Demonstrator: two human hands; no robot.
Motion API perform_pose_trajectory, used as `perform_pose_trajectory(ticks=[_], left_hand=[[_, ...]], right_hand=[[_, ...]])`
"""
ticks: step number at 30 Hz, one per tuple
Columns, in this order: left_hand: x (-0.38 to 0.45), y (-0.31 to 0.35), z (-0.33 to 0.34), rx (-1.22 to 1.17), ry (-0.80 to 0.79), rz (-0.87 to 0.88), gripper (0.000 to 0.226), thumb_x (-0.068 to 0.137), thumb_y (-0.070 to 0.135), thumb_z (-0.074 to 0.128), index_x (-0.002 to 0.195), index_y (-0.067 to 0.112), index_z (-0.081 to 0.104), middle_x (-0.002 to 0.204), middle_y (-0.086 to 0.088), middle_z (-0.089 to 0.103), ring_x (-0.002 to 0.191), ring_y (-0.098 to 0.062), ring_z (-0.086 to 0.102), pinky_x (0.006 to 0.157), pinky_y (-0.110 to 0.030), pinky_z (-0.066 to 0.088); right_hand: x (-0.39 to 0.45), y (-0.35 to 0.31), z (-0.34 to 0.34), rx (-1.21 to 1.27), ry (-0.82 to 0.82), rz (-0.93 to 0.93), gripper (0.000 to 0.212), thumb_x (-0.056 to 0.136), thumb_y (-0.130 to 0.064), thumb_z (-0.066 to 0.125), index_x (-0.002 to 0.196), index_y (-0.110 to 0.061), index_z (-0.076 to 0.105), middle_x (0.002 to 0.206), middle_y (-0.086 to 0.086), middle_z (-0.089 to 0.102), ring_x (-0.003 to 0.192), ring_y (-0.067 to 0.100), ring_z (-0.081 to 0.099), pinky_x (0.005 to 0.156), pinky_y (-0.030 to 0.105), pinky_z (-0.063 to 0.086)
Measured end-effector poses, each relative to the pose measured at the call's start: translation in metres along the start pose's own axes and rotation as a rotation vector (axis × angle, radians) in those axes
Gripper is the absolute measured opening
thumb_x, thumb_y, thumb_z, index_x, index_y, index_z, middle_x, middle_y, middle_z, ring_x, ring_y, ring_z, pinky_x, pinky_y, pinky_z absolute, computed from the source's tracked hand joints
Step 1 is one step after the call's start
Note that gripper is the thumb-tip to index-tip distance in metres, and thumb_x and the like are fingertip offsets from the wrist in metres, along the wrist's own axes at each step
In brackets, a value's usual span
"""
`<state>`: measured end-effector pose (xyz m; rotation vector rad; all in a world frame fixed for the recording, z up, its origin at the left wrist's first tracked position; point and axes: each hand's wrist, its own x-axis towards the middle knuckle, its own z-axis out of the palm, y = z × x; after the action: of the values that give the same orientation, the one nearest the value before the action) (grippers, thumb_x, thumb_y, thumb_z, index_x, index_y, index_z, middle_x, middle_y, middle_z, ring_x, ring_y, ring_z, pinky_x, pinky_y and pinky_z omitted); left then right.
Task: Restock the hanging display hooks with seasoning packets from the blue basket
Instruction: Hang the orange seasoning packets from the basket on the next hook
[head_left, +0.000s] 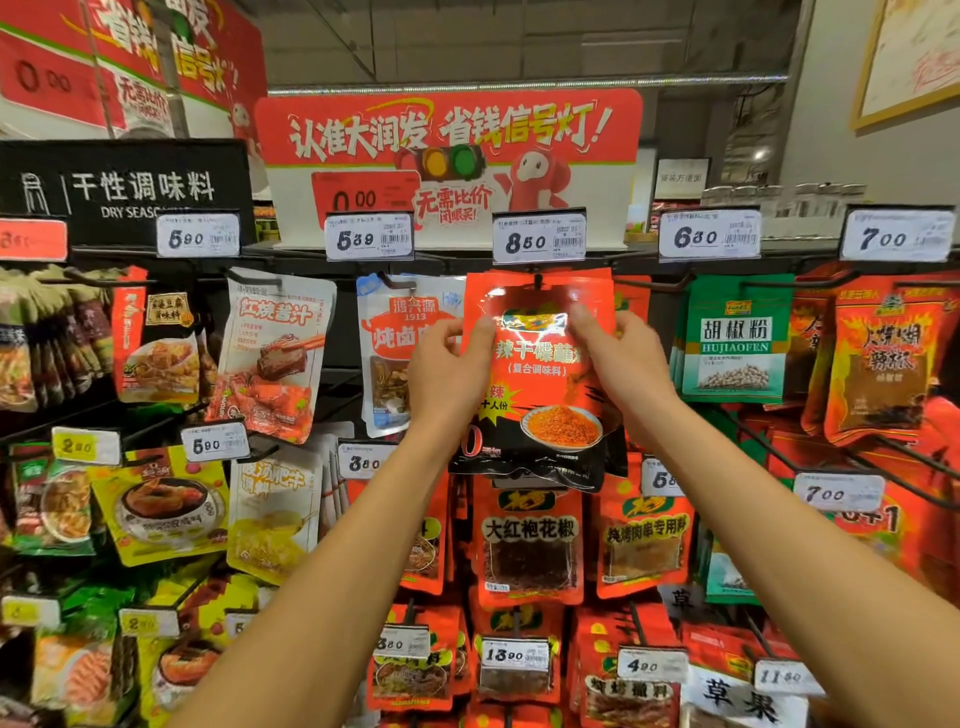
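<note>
At the top-row hook (538, 281) under the 8.50 tag (539, 238): red seasoning packet (545, 379) pinched by left hand (449, 371) and right hand (621, 364); best kept level, hole sliding fully home

- A red and black seasoning packet (540, 379), glossy, printed with a bowl of orange powder, is hanging upright at the hook (538, 280) under the 8.50 price tag.
- Its top edge is sitting at the hook, in front of matching red packets.
</note>
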<state>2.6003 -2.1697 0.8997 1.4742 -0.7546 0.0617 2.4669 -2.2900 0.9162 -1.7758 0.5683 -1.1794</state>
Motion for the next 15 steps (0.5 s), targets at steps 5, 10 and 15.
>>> perform_pose_trajectory(ticks=[5,10,15], left_hand=[[-0.023,-0.037,-0.014,-0.146,-0.352,-0.106,0.025,0.095,0.032,0.068,0.118,0.022,0.065,0.095,0.017,0.077,0.085,0.0,0.073,0.061,-0.008,0.051],[0.005,-0.024,0.0,-0.119,-0.28,-0.198,0.016,0.09,0.032,0.075,0.098,0.018,0.073,0.087,0.003,0.079,0.078,-0.015,0.076,0.064,-0.028,0.059],[0.055,-0.014,0.027,-0.01,-0.202,-0.318,0.029,0.085,0.03,0.08,0.099,0.008,0.067,0.102,-0.012,0.076,0.09,-0.026,0.074,0.081,-0.038,0.062]], right_hand=[[-0.035,0.035,-0.011,-0.061,-0.106,0.028,0.035,0.088,-0.057,0.068,0.111,-0.03,0.065,0.106,-0.012,0.073,0.095,0.009,0.07,0.082,0.034,0.055],[0.003,0.034,0.004,-0.051,-0.058,0.117,0.023,0.091,-0.046,0.069,0.101,-0.025,0.071,0.102,-0.006,0.076,0.093,0.016,0.072,0.082,0.037,0.056],[0.06,0.038,0.023,-0.008,-0.027,0.31,0.047,0.087,-0.042,0.075,0.12,-0.01,0.066,0.114,0.011,0.073,0.1,0.031,0.071,0.092,0.047,0.058]])
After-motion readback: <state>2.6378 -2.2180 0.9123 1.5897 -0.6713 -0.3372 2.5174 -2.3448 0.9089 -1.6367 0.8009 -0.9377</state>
